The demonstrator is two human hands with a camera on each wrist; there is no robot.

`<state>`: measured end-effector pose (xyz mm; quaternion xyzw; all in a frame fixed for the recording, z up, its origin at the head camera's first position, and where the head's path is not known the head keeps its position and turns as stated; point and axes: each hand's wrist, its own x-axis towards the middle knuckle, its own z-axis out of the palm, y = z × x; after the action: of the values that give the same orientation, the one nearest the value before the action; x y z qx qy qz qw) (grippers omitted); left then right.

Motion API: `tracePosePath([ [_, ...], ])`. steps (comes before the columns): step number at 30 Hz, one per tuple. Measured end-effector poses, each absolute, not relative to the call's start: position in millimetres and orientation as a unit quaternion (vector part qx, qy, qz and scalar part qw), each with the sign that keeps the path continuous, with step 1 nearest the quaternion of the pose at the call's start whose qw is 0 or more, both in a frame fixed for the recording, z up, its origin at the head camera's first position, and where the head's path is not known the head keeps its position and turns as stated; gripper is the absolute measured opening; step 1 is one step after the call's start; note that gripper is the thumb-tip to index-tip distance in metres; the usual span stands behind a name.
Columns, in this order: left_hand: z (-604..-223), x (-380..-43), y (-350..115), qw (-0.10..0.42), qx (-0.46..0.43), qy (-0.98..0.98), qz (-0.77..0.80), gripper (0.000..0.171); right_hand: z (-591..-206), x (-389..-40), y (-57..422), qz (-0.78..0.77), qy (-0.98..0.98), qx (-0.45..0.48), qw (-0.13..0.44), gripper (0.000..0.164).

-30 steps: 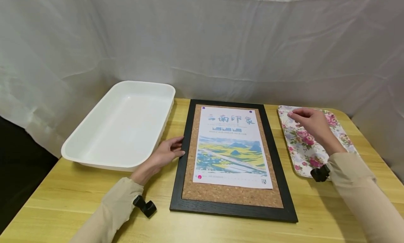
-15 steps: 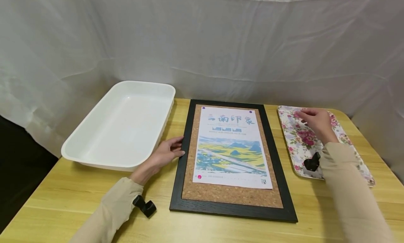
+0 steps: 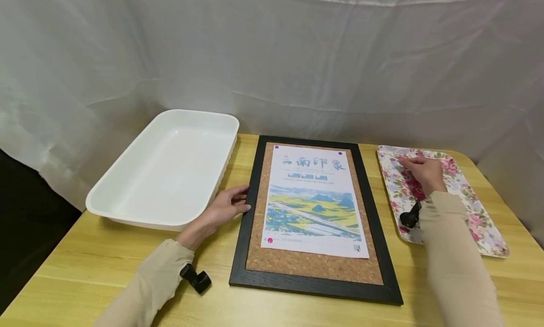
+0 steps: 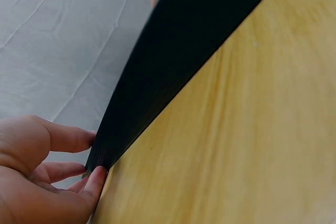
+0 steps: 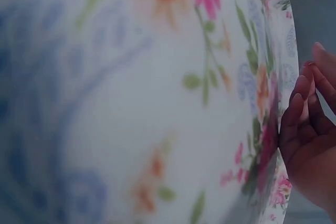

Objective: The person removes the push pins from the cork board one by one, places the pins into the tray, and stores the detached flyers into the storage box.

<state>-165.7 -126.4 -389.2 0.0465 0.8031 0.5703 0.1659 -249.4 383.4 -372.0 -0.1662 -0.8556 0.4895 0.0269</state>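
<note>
Pale draped cloth [image 3: 318,62] hangs behind the wooden tabletop [image 3: 97,275], where your framed cork board [image 3: 314,265] lies between the white tub [image 3: 165,166] and the floral tray [image 3: 476,218]. Your left hand [image 3: 223,208] rests, loosely spread, against the board's left edge. Your right hand [image 3: 426,172] makes a narrow grip over the tray; whether it holds anything can't be told. Three poster [image 3: 314,209] corners already carry pins [image 3: 270,240]; the bottom-right shows none.

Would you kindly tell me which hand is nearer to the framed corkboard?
Left. The left hand touches the framed corkboard at its left edge, while the right hand is off to its right, over the floral tray.
</note>
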Motion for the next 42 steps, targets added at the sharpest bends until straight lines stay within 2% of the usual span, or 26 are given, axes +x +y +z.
tracePosePath([
  [11,-387.3,-164.4,-127.8,0.165,0.046,0.805,0.568,0.06,-378.4,-250.3,383.3,0.482,-0.861,-0.16,0.02,0.029],
  [20,-387.9,-163.6,-128.8,0.161,0.043,0.806,0.568,0.061,-381.1,-255.1,382.0,0.45,-0.875,-0.181,0.01,0.049],
  [32,-390.2,-163.4,-126.9,0.16,0.045,0.805,0.569,0.061,-378.4,-251.7,381.6,0.419,-0.895,-0.149,0.0,0.047],
  [42,-389.6,-164.5,-124.7,0.159,0.046,0.804,0.571,0.061,-376.8,-256.5,393.7,0.47,-0.866,-0.167,-0.016,0.056],
])
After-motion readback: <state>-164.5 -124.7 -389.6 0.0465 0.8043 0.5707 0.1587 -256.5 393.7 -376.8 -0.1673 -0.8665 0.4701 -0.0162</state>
